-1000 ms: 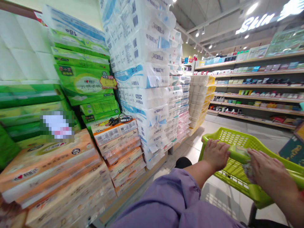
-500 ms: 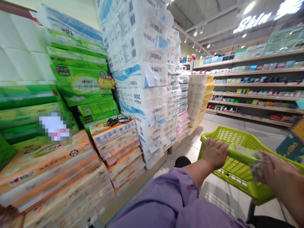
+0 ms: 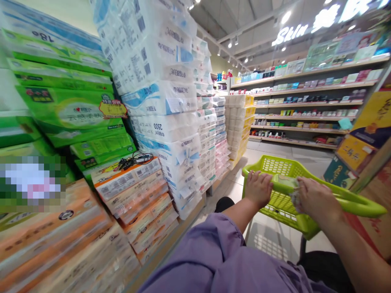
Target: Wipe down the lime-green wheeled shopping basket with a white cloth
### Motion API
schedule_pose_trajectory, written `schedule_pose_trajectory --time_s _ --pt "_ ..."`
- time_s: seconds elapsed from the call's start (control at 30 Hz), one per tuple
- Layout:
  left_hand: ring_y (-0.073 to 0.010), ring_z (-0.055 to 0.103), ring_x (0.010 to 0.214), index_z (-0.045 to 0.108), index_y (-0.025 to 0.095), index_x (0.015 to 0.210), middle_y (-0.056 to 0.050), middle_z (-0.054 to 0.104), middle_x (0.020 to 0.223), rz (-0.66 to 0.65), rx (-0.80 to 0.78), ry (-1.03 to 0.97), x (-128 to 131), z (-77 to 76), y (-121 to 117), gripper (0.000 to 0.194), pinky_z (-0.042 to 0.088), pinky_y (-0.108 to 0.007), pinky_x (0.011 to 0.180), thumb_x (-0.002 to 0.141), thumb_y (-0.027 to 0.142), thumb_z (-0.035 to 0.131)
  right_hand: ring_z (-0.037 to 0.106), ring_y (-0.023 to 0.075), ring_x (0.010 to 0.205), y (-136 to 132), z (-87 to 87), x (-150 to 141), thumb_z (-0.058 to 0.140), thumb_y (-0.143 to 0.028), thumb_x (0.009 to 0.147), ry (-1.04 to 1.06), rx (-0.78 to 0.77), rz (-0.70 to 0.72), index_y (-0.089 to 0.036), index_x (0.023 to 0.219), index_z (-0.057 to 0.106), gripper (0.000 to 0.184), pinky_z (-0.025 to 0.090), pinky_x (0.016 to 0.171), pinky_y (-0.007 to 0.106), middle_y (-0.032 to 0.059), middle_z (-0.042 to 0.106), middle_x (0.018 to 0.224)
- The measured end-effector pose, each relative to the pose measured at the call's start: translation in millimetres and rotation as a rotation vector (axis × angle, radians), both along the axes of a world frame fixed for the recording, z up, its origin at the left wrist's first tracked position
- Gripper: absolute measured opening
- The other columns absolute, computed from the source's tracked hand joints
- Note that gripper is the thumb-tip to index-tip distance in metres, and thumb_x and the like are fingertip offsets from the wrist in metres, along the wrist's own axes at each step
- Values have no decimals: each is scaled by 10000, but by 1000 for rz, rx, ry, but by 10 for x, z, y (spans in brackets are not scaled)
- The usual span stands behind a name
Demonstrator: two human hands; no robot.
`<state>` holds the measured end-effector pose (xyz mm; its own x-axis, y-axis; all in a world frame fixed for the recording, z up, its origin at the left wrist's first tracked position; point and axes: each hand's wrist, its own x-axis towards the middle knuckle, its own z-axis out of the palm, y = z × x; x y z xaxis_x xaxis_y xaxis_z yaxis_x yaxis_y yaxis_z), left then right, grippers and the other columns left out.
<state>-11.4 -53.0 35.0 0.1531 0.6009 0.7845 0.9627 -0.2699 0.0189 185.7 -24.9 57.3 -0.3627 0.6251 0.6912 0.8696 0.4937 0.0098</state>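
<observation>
A lime-green shopping cart (image 3: 276, 163) with a perforated basket stands in front of me, toward the right. My left hand (image 3: 258, 189) is wrapped round the left part of its handle. Farther right, my right hand (image 3: 317, 200) is closed on a crumpled pale wad (image 3: 295, 197), which touches the handle. Whether the wad is cloth, tissue or thin plastic I cannot tell. Between my hands, a clear label cover (image 3: 282, 181) shows on the handle. No goods are visible in the part of the basket I can see.
Stacked tissue packs (image 3: 73, 108) and tall toilet-roll packs (image 3: 165, 118) line the left side. Black cables (image 3: 134, 160) lie on an orange-white pack. Product shelves (image 3: 305, 118) run across the back. Coloured cartons (image 3: 354, 150) stand close by the cart's right. Tiled floor (image 3: 259, 149) extends ahead.
The view has turned right and moved forward, so the stacks, cart and hands sit farther left. More cartons show at right. Both hands remain at the handle.
</observation>
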Motion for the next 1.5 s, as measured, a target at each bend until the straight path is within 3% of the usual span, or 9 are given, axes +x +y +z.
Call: schedule_pose_trajectory --time_s 0.1,0.3,0.4,0.57,0.7,0.93,1.1,1.3,1.5 --pt "-195 485 1216 559 228 1238 -29 638 1205 12 7 16 -14 14 -5 332 303 -425 1124 938 329 461 573 276 1143 -48 0 -98 326 -233 935 -20 23 103 -97 1147 620 388 403 983 442 158 637 1216" --pt "-197 487 1223 543 228 1233 -25 644 1192 0 -14 11 -11 69 -17 316 304 -434 1128 944 321 457 645 279 987 -74 124 39 258 -292 978 266 -197 -212 -112 1087 653 447 428 916 466 165 698 1068" --pt "-212 486 1229 559 216 1206 -28 646 1200 -25 -34 -34 -4 123 -17 294 277 -441 1136 955 286 424 637 262 1016 -165 223 75 264 -266 983 295 -223 -208 -128 1128 638 424 415 937 423 135 690 1118" --pt "-232 510 1201 594 202 1150 -43 668 1172 -9 -103 -109 56 267 77 309 245 -484 1131 973 299 361 663 210 922 -271 399 -7 309 -263 992 197 -273 -256 -134 1124 638 377 438 852 304 120 709 1048" --pt "-258 490 1237 559 209 1269 -65 588 1332 -133 -190 39 278 401 76 393 270 -480 1104 980 358 339 675 189 887 -293 551 -59 311 -278 995 121 -356 -398 -163 997 657 366 439 816 275 99 719 936" --pt "-305 410 1322 536 268 1315 -35 534 1400 -163 -230 117 508 463 -72 423 278 -531 1049 984 413 317 662 219 979 -150 717 70 352 -212 959 -106 -540 -365 -147 1076 628 307 474 807 300 150 670 1087" --pt "-301 409 1323 532 260 1321 -49 532 1402 -161 -227 121 492 460 -84 438 284 -518 1037 979 438 324 667 212 948 -148 677 80 305 -228 973 -31 -523 -392 -169 1116 628 357 481 784 299 136 676 1074" --pt "-326 377 1340 475 278 1372 -52 505 1427 -189 -267 146 466 500 -74 477 266 -553 1038 953 479 369 670 180 884 -312 483 -75 281 -294 1001 166 -315 -414 -178 1049 639 380 444 779 267 98 699 999" --pt "-370 374 1333 466 375 1369 -38 489 1440 -208 -284 220 436 542 -110 442 272 -598 1000 936 454 424 651 187 968 -236 541 -25 240 -370 1016 305 -456 -286 -243 1117 627 419 443 837 301 61 694 1080"
